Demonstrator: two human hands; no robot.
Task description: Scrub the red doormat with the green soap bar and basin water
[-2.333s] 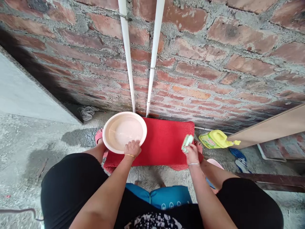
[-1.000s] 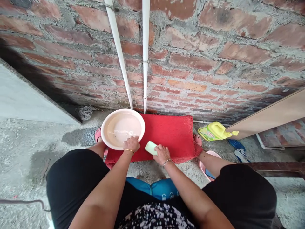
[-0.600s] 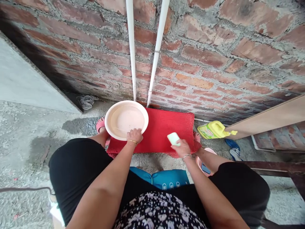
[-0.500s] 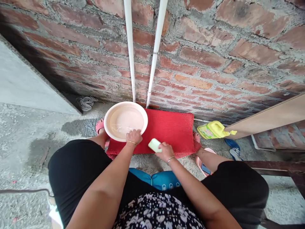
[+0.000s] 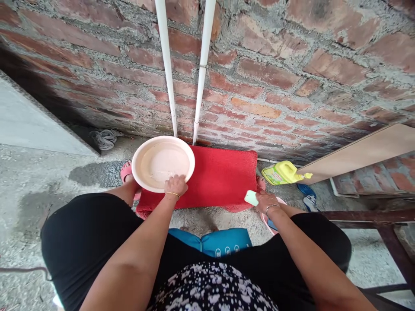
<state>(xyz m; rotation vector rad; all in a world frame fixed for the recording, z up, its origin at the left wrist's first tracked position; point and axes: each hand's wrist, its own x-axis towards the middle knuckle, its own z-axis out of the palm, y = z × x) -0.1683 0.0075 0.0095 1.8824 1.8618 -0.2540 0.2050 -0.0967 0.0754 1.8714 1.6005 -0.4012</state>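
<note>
A pale pink basin [image 5: 136,166] of water sits on the left part of a bench [image 5: 223,172] covered in red cloth. My left hand [image 5: 176,185] grips the basin's near right rim, with its fingers over the inner side. Beyond the bench's near right corner, my right hand [image 5: 266,201] is closed around a pale green, rounded block [image 5: 251,198]; whether it is soap or a brush back I cannot tell. Just beneath that hand, a pink container [image 5: 281,200] with a dark flat thing in it is partly covered by my forearm.
A yellow jug [image 5: 280,172] stands right of the bench, near blue slippers [image 5: 306,192]. Two white pipes [image 5: 200,82] run down the brick wall [image 5: 256,93]. A grey slab [image 5: 39,116] leans at left, beside a crumpled grey cloth [image 5: 105,139]. Blue bags [image 5: 223,242] lie between my legs.
My right hand has carried the pale green block rightward, from over the red cloth to beyond its near right corner. My left hand stays on the basin rim. The view has shifted slightly.
</note>
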